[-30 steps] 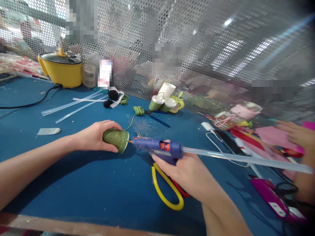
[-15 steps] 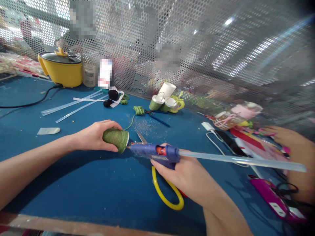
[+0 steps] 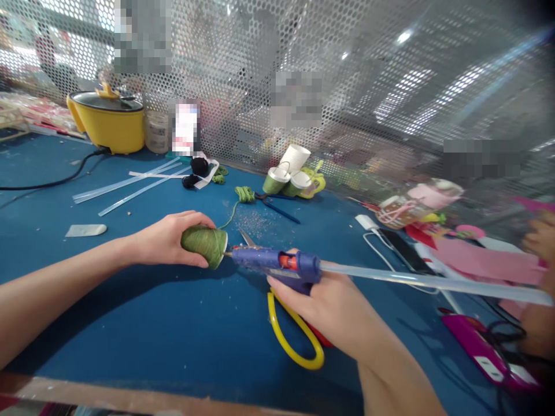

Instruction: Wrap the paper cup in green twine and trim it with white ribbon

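Note:
My left hand [image 3: 184, 240] is wrapped round a paper cup covered in green yarn [image 3: 206, 245], which lies on its side with its white rim to the right. A strand of yarn runs from it to a small green yarn bundle [image 3: 245, 195]. In my right hand [image 3: 321, 300] is a blue glue gun [image 3: 275, 263], its nozzle at the cup's rim; whether it touches I cannot tell. A long clear glue stick [image 3: 416, 279] juts from the gun's back. Beneath the gun lie scissors with yellow handles [image 3: 299, 335], partly hidden.
Blue pliers [image 3: 280, 211] and several small cups [image 3: 295, 156] stand or lie farther back. Loose glue sticks [image 3: 134, 182] and a yellow electric pot [image 3: 115, 124] are at left. At right are a phone [image 3: 401, 248], a purple power strip [image 3: 481, 349] and another person's hand [image 3: 541, 237].
My right hand has shifted the glue gun slightly to the right. The left hand and cup stay put. The other person's hand at right has moved away to the right, holding something pink.

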Available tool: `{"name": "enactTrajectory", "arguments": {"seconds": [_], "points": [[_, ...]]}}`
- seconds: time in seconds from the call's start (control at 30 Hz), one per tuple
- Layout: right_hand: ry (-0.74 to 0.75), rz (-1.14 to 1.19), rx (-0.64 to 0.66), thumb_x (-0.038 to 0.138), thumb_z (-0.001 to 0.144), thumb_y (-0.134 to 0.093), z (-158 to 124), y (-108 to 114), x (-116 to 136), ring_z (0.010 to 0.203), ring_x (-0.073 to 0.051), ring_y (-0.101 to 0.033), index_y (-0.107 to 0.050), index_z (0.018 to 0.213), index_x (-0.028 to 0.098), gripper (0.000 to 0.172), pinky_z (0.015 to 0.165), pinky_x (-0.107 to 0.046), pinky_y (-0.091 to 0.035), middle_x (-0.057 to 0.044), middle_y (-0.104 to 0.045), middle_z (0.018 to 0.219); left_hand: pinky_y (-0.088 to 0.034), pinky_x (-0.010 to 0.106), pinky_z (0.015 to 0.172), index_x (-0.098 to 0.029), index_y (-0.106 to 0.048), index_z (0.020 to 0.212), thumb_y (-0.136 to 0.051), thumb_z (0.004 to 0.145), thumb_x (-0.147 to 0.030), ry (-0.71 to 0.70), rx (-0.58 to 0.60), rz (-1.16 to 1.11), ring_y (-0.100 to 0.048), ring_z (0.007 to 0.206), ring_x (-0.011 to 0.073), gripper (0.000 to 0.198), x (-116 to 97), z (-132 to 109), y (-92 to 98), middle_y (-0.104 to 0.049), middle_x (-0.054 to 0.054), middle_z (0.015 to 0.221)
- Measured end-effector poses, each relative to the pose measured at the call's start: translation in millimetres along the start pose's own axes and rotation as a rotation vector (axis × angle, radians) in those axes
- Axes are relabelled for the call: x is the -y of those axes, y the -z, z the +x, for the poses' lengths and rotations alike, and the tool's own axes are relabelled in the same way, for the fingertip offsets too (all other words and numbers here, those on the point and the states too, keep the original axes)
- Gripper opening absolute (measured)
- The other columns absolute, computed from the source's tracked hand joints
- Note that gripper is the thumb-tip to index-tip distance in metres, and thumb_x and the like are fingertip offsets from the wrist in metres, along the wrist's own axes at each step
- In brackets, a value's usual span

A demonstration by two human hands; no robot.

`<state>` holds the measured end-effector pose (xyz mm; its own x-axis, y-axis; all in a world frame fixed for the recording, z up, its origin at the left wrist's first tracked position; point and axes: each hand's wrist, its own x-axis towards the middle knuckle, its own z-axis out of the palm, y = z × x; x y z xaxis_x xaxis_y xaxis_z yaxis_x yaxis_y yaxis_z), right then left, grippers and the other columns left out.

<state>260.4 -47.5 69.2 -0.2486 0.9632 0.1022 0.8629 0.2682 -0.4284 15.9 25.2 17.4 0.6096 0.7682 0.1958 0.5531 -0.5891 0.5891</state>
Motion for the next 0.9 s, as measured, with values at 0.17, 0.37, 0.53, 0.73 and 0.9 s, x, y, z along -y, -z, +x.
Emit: {"name": "enactTrajectory", "arguments": {"seconds": [0.17,0.37,0.53,0.73,0.9], "points": [[-0.025,0.004,-0.007,0.030,0.076,-0.053,2,-2,-6,0.073,-0.019,-0.063,-0.061,0.079,0.020,0.014,0.064,-0.027,-0.048,-0.002,-0.068,0.080,-0.042,0.029,0.080,-0.020,-0.050,0.108,-0.067,0.066,-0.045,-0.020,0.005,0.006,-0.054,0.094,0.0204,0.052,0,0,-0.1,-0.057,0.004,0.105],[-0.049,0.025,-0.013,0.031,0.077,-0.052,5,-3,-5,0.062,-0.017,-0.060,-0.061,0.076,0.019,0.015,0.058,-0.026,-0.047,-0.001,-0.065,0.069,-0.042,0.028,0.078,-0.020,-0.049,0.109,-0.067,0.066,-0.045,-0.045,0.009,0.008,-0.054,0.093,0.0197,0.053,1,-1,0.2,-0.056,0.005,0.104],[-0.064,0.051,-0.021,0.030,0.076,-0.051,8,-3,-2,0.054,-0.015,-0.055,-0.060,0.069,0.018,0.016,0.055,-0.026,-0.046,0.001,-0.062,0.060,-0.043,0.029,0.078,-0.020,-0.049,0.108,-0.066,0.067,-0.045,-0.054,0.009,0.004,-0.054,0.092,0.0200,0.052,0,-1,-0.5,-0.056,0.005,0.104],[-0.083,0.068,-0.026,0.030,0.078,-0.050,11,-6,-2,0.053,-0.015,-0.055,-0.061,0.069,0.018,0.019,0.055,-0.025,-0.044,0.001,-0.060,0.055,-0.043,0.030,0.078,-0.021,-0.048,0.108,-0.066,0.067,-0.045,-0.058,0.010,0.019,-0.054,0.093,0.0208,0.051,0,-1,-0.5,-0.056,0.005,0.104],[-0.083,0.096,-0.042,0.028,0.077,-0.050,13,-7,-1,0.050,-0.015,-0.055,-0.060,0.067,0.019,0.017,0.053,-0.026,-0.044,0.003,-0.057,0.048,-0.043,0.030,0.080,-0.020,-0.049,0.108,-0.066,0.067,-0.045,-0.051,0.014,0.033,-0.054,0.093,0.0210,0.051,-2,-2,0.3,-0.056,0.005,0.104]]}}
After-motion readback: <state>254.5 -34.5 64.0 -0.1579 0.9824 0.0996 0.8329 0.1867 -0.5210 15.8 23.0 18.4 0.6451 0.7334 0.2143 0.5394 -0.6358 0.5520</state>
